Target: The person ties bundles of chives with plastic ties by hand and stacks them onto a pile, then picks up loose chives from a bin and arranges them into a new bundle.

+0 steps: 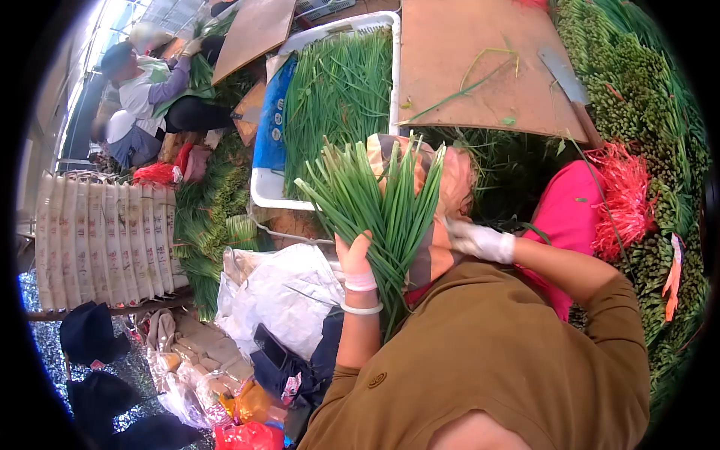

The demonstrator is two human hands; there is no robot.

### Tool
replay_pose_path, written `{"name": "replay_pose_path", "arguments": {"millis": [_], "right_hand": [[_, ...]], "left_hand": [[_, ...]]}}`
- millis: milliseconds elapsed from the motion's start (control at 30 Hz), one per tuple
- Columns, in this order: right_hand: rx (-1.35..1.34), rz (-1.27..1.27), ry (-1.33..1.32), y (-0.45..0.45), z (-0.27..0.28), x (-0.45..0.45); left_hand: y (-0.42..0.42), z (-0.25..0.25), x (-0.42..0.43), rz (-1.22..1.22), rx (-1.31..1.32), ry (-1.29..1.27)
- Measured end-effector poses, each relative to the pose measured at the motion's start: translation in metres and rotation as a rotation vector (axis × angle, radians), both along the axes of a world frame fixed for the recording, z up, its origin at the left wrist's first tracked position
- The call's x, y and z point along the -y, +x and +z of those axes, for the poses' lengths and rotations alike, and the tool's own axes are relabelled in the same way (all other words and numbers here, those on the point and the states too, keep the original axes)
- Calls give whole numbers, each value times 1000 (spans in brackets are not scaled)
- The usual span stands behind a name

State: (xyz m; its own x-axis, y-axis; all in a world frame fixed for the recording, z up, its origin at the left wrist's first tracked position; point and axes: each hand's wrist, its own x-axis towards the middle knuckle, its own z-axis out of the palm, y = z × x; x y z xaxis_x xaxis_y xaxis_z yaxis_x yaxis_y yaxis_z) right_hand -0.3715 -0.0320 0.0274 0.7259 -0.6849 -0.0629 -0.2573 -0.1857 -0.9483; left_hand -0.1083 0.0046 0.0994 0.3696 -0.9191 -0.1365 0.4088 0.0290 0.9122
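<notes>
My left hand point(355, 259), with a white cuff and a pale bangle at the wrist, is closed around a bunch of garlic chives point(386, 217). The bunch fans out at its upper end, and its lower part hangs against my forearm and brown top. My right hand point(481, 241), in a thin white glove, is apart from the bunch at its right. Its fingers are stretched out, slightly blurred, beside the orange and grey cloth point(441, 238) over my lap. Nothing shows in that hand.
Ahead stands a white crate point(397, 82) of loose chives point(337, 97). A board point(472, 67) bears a broad-bladed knife point(564, 75). Red ties point(621, 199) and stacked bundles point(630, 97) lie at right. At left are a white sack point(285, 289), a phone point(270, 345) and another person point(142, 94).
</notes>
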Motion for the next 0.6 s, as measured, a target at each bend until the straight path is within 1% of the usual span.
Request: {"name": "replay_pose_path", "arguments": {"millis": [33, 100, 133, 167, 233, 300, 400, 433, 467, 500, 533, 600], "right_hand": [[-261, 225, 18, -31, 15, -2], [-490, 791, -325, -64, 49, 38], [-774, 516, -305, -59, 84, 52], [-1042, 222, -277, -51, 107, 64], [-432, -216, -650, -59, 104, 93], [-287, -350, -842, -39, 99, 122], [-273, -290, -849, 1, 95, 142], [-325, -261, -788, 11, 95, 141], [-349, -178, -852, 15, 77, 147], [-373, -93, -915, 21, 70, 152], [-364, -83, -939, 16, 65, 153], [-348, -59, -988, 9, 84, 149]], "left_hand": [[0, -2, 2, -9, 15, -7], [3, -6, 2, -18, 51, -19], [2, -5, 0, -4, 45, -24], [-1, -2, 1, 6, 40, -29], [-5, 0, 1, 11, 45, -32], [-5, 3, 0, 2, 70, -20], [-7, 7, 1, 15, 202, -2], [-8, 7, 1, 14, 166, -11], [-8, 7, 1, 13, 130, -19], [-8, 7, 0, 14, 93, -27], [-9, 7, 1, 21, 108, -21], [-8, 6, 1, 41, 133, -8]]}}
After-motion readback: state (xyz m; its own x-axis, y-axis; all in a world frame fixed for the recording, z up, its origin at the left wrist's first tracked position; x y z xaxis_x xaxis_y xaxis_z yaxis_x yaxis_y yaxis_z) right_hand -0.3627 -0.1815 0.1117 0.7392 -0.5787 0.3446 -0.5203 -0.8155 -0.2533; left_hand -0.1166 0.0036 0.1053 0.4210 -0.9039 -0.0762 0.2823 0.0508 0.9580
